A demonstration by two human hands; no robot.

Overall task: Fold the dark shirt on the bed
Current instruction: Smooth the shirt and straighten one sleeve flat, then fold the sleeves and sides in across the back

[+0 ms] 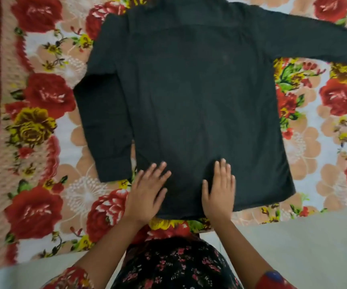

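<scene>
Red-flowered cloth covers the bed (43, 142), and the shirt (199, 101) lies spread on it, seemingly back up, with the collar far from the person and the hem at the near edge. Its left sleeve (103, 126) lies down along the body, while the right sleeve (314, 42) stretches out sideways, not yet folded. Left hand (147, 190) and right hand (219, 190) rest flat near the hem, fingers straight and holding nothing, probably smoothing the cloth for a clean fold.
</scene>
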